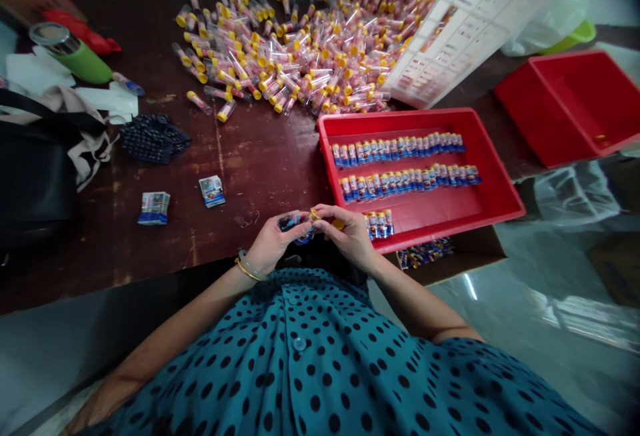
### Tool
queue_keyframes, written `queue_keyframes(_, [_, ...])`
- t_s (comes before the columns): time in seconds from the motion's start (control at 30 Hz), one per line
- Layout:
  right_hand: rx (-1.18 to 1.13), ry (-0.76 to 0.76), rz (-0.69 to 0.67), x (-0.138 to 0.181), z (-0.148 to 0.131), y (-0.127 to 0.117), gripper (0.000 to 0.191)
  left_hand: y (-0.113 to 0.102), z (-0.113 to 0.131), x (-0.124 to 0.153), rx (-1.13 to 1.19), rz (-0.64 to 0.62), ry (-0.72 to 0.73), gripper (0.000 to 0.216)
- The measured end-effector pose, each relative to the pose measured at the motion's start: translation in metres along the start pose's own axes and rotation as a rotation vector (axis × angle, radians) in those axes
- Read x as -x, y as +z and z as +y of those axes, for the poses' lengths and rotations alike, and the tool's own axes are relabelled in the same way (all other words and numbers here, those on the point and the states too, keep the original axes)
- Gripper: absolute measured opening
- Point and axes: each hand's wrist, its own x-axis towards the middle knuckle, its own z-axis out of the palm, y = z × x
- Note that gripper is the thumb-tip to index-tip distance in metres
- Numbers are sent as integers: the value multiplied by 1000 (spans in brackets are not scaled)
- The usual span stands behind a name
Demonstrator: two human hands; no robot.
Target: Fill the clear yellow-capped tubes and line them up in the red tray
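Observation:
Both of my hands meet at the table's front edge, left of the red tray. My left hand is closed on blue-and-silver printed sleeves. In my right hand, thumb and fingers pinch a small yellow-capped tube against the sleeves. A second yellow cap shows within the right fingers. How far a sleeve covers the tube is hidden by my fingers. Flat stacks of similar sleeves, one farther left and one nearer, lie on the table.
The red tray holds rows of sleeved tubes. Behind lies a heap of clear yellow-capped tubes, beside a tilted white basket. A red bin stands right, an open carton below the tray, a green bottle left.

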Motion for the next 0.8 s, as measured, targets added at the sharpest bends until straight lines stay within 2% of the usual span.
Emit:
queue_keyframes(0.27, [-56,38,0,3,2,-3,20,8,-1,-4,-23,2,-9,35])
queue_keyframes(0.33, [-70,62,6,1,-4,-13,21,11,-1,-5,-1,-21,-28,39])
queue_keyframes(0.4, [-29,65,72,-5,-12,-41,23,12,-1,-5,25,-62,-48,40])
queue_keyframes(0.5, [184,100,221,-16,-18,-113,36,12,-1,-7,63,-88,-80,31])
queue_keyframes(0.57, [396,225,262,-21,-14,-164,39,11,-3,-8,58,-119,-122,24])
queue_keyframes(0.63, [602,415,208,-24,-2,-200,34,11,-6,-9,13,-175,-166,23])
queue_keyframes(0.7, [728,595,89,-26,14,-216,24,12,-8,-9,-47,-216,-197,27])
queue_keyframes(0.8, [772,724,-83,-26,32,-209,15,17,-10,-8,-93,-228,-215,35])
